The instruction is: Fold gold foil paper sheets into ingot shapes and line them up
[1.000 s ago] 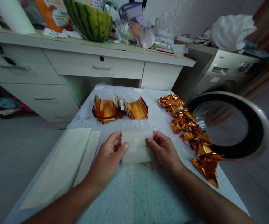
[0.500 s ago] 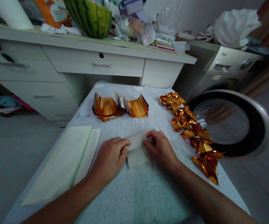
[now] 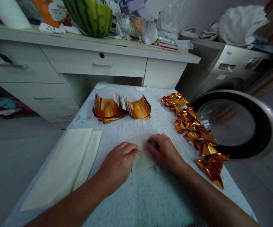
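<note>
A small pale sheet of paper (image 3: 144, 161) lies on the cloth-covered table in front of me, with a crease running across it. My left hand (image 3: 121, 160) has its thumb and forefinger pressed together on the left part of the sheet, by the crease. At the right side, my right hand (image 3: 164, 154) pinches the paper between thumb and curled fingers. Behind the hands stand two curved stacks of copper-gold foil sheets, a left stack (image 3: 106, 107) and a right stack (image 3: 139, 107). Folded gold foil pieces (image 3: 193, 134) form a row along the table's right side.
Large folded pale sheets (image 3: 58, 167) lie at the table's left. A white desk (image 3: 117, 64) with drawers stands behind, carrying a cut watermelon (image 3: 91, 19) and bags. The open round door (image 3: 266, 126) of a washing machine (image 3: 235, 64) reaches beside the table's right edge.
My left hand has moved right, from the sheet's left edge to near the crease. The raised upper flap now lies flatter. My right hand stays about where it was.
</note>
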{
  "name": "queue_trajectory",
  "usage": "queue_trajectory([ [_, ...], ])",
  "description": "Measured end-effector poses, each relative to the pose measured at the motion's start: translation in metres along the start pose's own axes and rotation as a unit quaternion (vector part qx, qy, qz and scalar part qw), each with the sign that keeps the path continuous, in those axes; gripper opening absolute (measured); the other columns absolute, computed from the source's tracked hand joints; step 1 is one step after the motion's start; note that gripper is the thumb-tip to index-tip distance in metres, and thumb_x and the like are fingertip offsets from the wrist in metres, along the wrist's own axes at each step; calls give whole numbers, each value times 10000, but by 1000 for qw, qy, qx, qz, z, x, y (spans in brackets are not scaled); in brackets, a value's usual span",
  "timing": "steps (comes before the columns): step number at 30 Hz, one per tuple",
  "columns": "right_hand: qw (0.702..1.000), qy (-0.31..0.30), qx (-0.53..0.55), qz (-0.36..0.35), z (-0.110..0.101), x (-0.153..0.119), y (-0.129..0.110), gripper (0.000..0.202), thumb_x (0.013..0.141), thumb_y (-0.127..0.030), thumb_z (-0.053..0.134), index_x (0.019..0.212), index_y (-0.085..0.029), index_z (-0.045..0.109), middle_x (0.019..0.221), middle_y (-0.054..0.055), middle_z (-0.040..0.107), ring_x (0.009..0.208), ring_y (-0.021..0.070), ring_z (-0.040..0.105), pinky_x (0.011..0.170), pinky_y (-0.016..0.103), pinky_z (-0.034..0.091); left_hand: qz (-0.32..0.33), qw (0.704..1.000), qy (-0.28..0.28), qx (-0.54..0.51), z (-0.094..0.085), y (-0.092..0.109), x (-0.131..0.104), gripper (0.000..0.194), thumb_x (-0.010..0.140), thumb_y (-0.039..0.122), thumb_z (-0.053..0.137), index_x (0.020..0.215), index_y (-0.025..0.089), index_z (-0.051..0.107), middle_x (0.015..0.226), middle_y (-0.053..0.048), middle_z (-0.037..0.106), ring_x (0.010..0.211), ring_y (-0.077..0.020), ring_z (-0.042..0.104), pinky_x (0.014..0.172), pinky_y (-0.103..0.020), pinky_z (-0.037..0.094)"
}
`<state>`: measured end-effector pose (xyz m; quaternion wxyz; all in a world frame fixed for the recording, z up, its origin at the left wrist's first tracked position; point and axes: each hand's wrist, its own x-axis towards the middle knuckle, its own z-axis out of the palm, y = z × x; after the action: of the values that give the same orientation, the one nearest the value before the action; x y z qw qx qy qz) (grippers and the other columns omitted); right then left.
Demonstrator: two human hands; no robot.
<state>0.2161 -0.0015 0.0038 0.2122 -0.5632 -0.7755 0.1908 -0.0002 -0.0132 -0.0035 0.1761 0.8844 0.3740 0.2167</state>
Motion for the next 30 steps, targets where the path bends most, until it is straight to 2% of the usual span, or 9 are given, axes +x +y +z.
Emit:
queue_trajectory([
  [1,1000,-11,13,-5,-4,0,2,191,870,-106,526,990,-193,646,885,44,660,850,199,569,817,357,420,-2,1000,-7,-3,-1,1,0,488,759,-80,434,1097,184,668,1115,-57,660,1024,-217,563,904,-403,518],
  [4,997,-57,43,-34,-18,-3,8,434,789,29,430,1095,-202,633,971,47,660,936,199,567,867,360,431,-8,1000,-15,-18,-5,3,-1,537,708,-81,423,1105,192,661,1144,-55,649,1048,-212,555,942,-404,508],
  [7,990,-107,45,-80,-30,-6,10,502,766,45,416,1142,-217,621,1037,54,642,1000,212,536,915,383,427,-19,999,-14,-32,-7,4,-2,543,704,-67,427,1111,206,660,1149,-50,644,1063,-209,548,962,-406,499],
  [11,984,-139,33,-104,-37,-7,12,537,760,14,503,1212,-257,608,1060,56,593,1024,224,508,930,394,423,-23,999,-18,-38,-6,3,-2,552,702,-65,416,1121,203,658,1144,-53,642,1072,-214,539,967,-414,491],
  [14,984,-146,24,-99,-39,-8,13,518,765,-50,626,1226,-286,625,1105,67,546,1047,238,492,936,411,424,-28,999,-23,-41,-5,2,-1,565,693,-68,408,1122,204,656,1161,-53,632,1085,-213,530,981,-414,480],
  [18,985,-132,6,-109,-43,-10,8,485,736,-189,778,1192,-308,663,1307,88,470,1204,303,419,1033,511,346,-31,998,-35,-49,-6,3,-1,569,695,-64,404,1131,205,650,1166,-52,620,1086,-210,524,988,-411,470],
  [20,980,-146,15,-133,-44,-11,4,423,768,-247,772,1176,-296,673,1350,82,476,1248,302,402,1054,508,329,-32,997,-38,-53,-7,4,-1,568,698,-63,400,1134,204,648,1163,-56,611,1090,-209,520,990,-407,467],
  [23,972,-163,28,-167,-44,-10,1,298,829,-241,716,1125,-273,698,1263,63,581,1218,264,453,1056,474,329,-39,997,-42,-53,-9,4,-2,573,697,-63,394,1139,203,643,1156,-62,589,1099,-205,515,995,-399,460],
  [30,976,-121,11,-179,-41,-9,0,205,851,-190,665,1030,-261,736,1256,61,631,1200,281,485,1022,494,331,-55,995,-74,-39,-17,10,-5,524,651,17,530,1126,217,625,1136,-60,579,1088,-235,518,990,-419,453],
])
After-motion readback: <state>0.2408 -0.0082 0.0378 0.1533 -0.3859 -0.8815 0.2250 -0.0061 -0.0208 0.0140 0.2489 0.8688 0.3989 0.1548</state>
